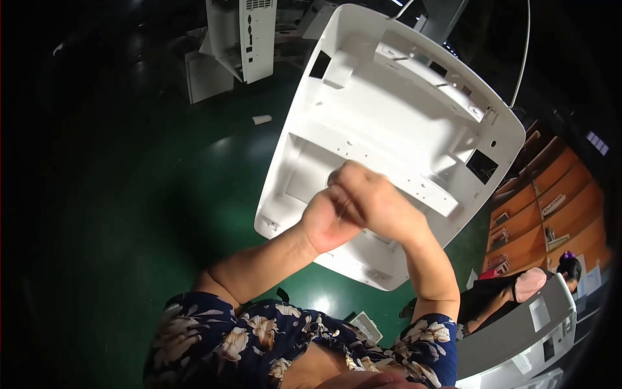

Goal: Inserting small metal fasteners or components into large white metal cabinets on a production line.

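While both hands come together in front of its lower half, the large white shell spreads behind them, its broad recess reaching up and to the right. The left hand is partly curled, the right hand bent at the fingers beside it; whether they grip anything or touch the shell, I cannot tell.
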`<state>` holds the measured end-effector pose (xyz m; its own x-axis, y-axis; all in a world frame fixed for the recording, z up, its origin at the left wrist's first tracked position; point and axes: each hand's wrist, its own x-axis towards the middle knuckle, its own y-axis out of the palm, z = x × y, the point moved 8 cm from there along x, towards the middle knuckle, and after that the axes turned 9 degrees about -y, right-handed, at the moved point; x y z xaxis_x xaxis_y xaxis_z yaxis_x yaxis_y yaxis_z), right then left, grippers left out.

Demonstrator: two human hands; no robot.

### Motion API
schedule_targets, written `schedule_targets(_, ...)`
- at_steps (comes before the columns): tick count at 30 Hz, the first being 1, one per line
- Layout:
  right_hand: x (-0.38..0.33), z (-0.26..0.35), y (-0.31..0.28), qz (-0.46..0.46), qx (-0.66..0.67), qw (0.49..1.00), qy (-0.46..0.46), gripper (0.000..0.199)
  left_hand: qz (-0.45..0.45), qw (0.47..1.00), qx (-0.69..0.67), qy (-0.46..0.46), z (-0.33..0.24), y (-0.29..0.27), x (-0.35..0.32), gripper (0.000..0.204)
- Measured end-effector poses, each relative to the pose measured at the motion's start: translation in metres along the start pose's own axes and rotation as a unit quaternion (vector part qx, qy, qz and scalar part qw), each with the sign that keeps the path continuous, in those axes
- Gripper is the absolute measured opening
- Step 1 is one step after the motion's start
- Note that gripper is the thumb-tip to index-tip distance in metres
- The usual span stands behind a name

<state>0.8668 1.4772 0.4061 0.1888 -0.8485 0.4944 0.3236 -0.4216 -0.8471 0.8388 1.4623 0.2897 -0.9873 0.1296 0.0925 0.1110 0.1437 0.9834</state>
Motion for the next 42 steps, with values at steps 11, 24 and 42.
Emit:
schedule_targets(11, -0.019, -0.004, -0.090, -0.217, -0.094, 0.969, 0.069, 0.013, 0.039, 0.997, 0.003, 0.066, -0.041, 0.013, -0.070, 0.023)
schedule_targets(24, -0.019, -0.087, -0.178, -0.536, -0.411, 0.734, 0.069, 0.012, -0.269, 0.782, 0.466, 0.316, -0.174, -0.089, -0.052, 0.058)
schedule_targets(42, 0.073, -0.118, -0.127, -0.529, -0.355, 0.767, 0.073, 0.010, -0.108, 0.693, 0.665, 0.254, -0.170, -0.037, -0.047, 0.008)
